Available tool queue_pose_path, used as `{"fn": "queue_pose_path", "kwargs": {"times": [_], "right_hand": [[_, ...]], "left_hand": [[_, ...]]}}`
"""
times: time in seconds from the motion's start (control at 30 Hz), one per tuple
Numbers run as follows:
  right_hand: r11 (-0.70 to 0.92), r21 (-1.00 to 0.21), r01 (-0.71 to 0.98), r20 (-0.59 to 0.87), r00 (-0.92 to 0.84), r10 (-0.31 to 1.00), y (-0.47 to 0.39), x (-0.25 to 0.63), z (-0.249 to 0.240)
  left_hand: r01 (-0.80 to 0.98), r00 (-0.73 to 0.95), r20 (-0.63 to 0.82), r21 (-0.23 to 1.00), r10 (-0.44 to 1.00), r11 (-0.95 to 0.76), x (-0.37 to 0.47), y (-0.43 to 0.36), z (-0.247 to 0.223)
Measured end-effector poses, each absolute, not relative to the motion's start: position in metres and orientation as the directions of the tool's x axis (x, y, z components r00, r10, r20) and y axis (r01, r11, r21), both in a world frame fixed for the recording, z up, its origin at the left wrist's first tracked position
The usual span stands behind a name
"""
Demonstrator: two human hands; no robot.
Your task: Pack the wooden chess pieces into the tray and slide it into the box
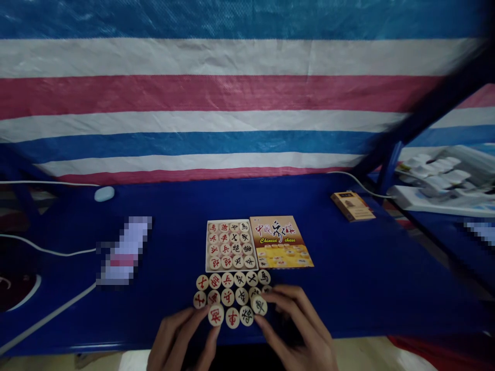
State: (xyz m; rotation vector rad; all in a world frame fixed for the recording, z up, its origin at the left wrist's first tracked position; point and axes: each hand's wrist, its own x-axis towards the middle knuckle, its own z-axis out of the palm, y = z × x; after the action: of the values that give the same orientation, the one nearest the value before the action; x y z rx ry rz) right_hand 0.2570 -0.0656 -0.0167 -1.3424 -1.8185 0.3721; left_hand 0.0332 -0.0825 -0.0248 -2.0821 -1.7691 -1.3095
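Note:
My left hand [180,335] pinches a round Chinese chess piece with a red character [215,315] between thumb and fingers. Opposite it, my right hand [303,324] grips a chess piece with a black character [259,305], which partly covers pieces behind it. Loose pieces lie in rows just beyond and between my hands, red characters on the left and black on the right. Two of them, a red piece [232,318] and a black piece [246,315], sit between my hands. Behind the rows, an open white box [205,246] holds more pieces in a grid.
The box lid [284,255], printed "Chinese chess", lies against the box's right side. Farther right is a small yellow-brown packet [353,206]. A blurred-out phone-like object [127,250] and cables are on the left, with a white oval device [104,194] behind. The blue table [348,288] meets a striped sheet.

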Motion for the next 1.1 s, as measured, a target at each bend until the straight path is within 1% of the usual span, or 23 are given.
{"fn": "queue_pose_path", "kwargs": {"times": [0.13, 0.27, 0.37, 0.6, 0.77, 0.93, 1.1], "right_hand": [[0.460, -0.693, 0.555, 0.478, -0.124, 0.869, -0.037, 0.242, -0.009], [0.491, -0.712, 0.502, 0.513, -0.106, 0.852, -0.021, 0.236, -0.010], [0.480, -0.725, 0.494, 0.510, -0.084, 0.856, -0.019, 0.236, -0.011], [0.514, -0.711, 0.481, 0.521, -0.132, 0.843, -0.011, 0.234, -0.010], [0.505, -0.724, 0.470, 0.501, -0.147, 0.853, -0.006, 0.236, -0.008], [0.511, -0.708, 0.488, 0.501, -0.162, 0.850, -0.003, 0.236, -0.009], [0.520, -0.703, 0.485, 0.505, -0.175, 0.845, -0.001, 0.235, -0.009]], "left_hand": [[0.752, 0.036, 0.661, 0.476, 0.750, -0.455, 0.037, -0.052, -0.015], [0.701, 0.110, 0.631, 0.498, 0.768, -0.510, 0.038, -0.027, -0.011], [0.673, 0.128, 0.585, 0.542, 0.801, -0.504, 0.038, -0.019, -0.009], [0.608, 0.079, 0.533, 0.644, 0.842, -0.464, 0.034, -0.014, -0.003], [0.588, 0.074, 0.506, 0.674, 0.860, -0.447, 0.033, -0.014, -0.002], [0.576, 0.044, 0.496, 0.697, 0.867, -0.428, 0.033, -0.013, -0.002], [0.561, 0.054, 0.468, 0.716, 0.882, -0.414, 0.033, -0.011, -0.003]]}}
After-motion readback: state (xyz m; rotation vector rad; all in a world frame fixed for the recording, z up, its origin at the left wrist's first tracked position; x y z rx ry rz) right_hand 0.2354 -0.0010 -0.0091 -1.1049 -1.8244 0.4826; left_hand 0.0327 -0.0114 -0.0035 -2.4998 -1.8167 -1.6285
